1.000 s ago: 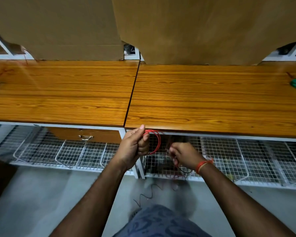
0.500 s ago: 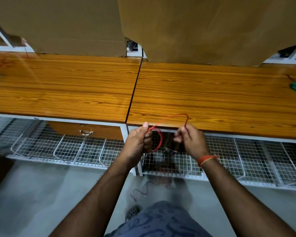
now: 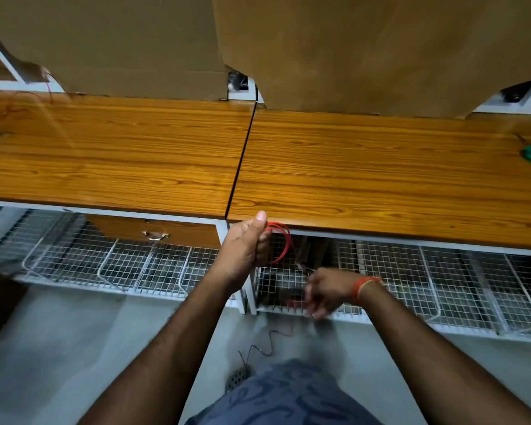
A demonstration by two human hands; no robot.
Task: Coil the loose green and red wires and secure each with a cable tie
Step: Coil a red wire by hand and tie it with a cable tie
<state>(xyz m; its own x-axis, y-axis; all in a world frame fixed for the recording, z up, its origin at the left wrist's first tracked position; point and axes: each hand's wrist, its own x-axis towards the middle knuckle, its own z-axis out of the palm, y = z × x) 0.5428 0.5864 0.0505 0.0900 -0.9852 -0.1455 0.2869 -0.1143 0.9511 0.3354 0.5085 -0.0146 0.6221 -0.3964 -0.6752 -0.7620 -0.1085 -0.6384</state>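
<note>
Beneath two butted wooden desktops, wire-mesh shelves overhang grey floor.

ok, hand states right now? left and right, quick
Left hand: grips the red wire coil just below the desk edge.
Right hand: motion-blurred, lower down by the wire shelf; cannot tell whether it holds the wire.

Dim warm light, soft glare on tabletops, blurred right hand, wide-angle edge bending
</note>
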